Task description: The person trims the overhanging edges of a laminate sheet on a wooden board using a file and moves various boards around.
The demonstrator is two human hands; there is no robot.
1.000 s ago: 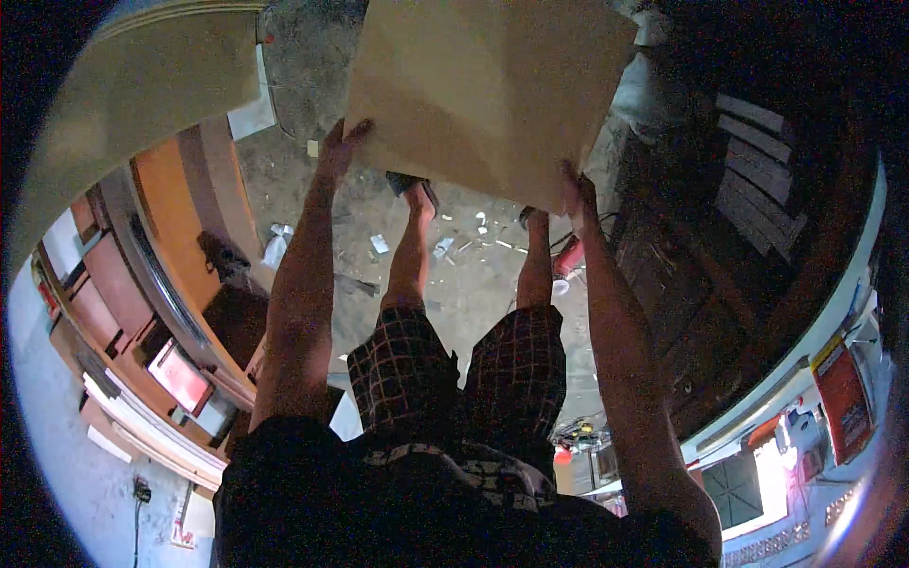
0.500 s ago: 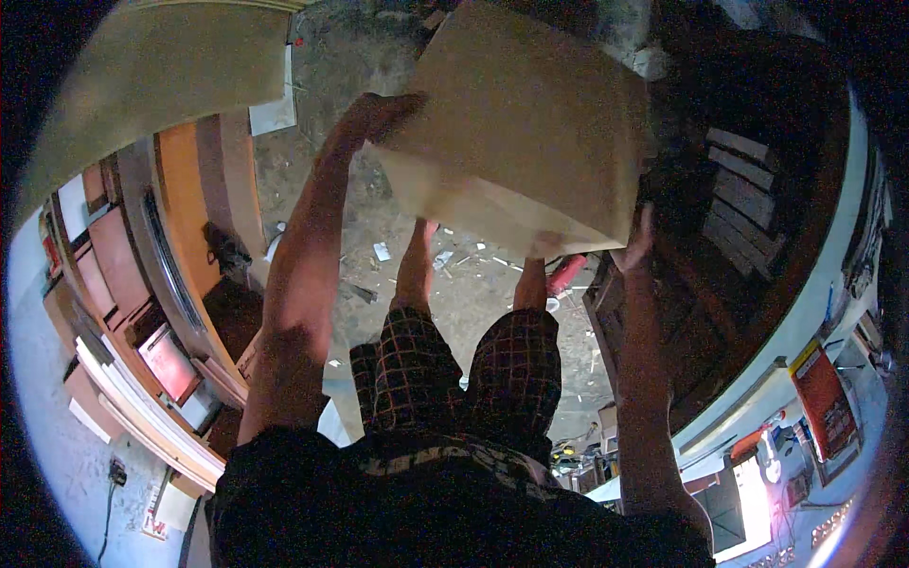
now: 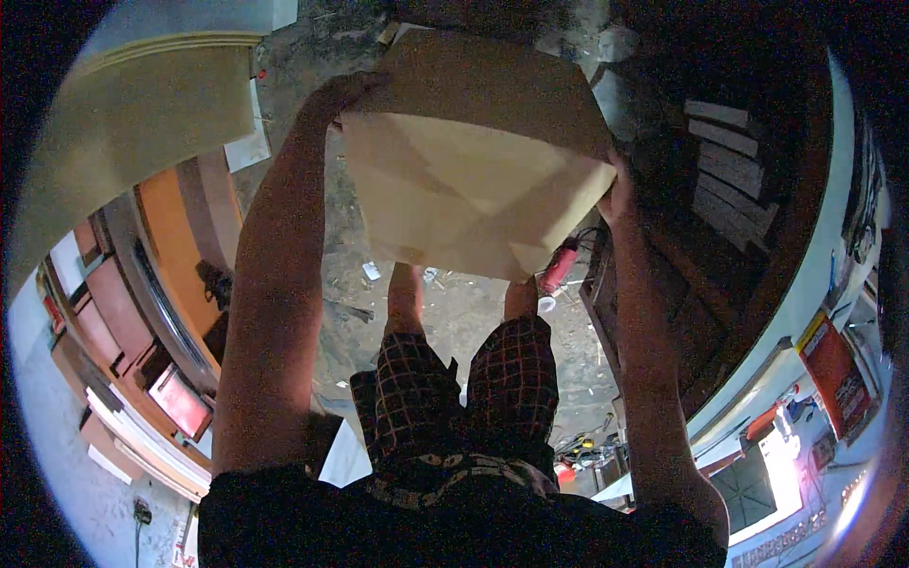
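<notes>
A plain brown box [image 3: 473,185] is held up in front of me, above my feet. Its near face is pale and lit, with a shadow across it, while the upper face is darker. My left hand [image 3: 346,97] grips the box at its left edge, fingers partly lost in shadow. On the opposite side, my right hand [image 3: 617,194] closes on the right corner. Whether the box is wood or cardboard I cannot tell, and its far side and underside are hidden.
Upright boards and panels [image 3: 170,241] lean along the left. A dark wooden frame [image 3: 701,275] stands at the right by a pale bench edge [image 3: 776,303]. A red power tool [image 3: 559,265] and scraps lie on the concrete floor [image 3: 355,379]. Tools and cables [image 3: 587,450] sit lower right.
The box has tilted and come slightly lower, so more of its pale near face shows and less of the top. Both hands have moved a little left with it, still gripping.
</notes>
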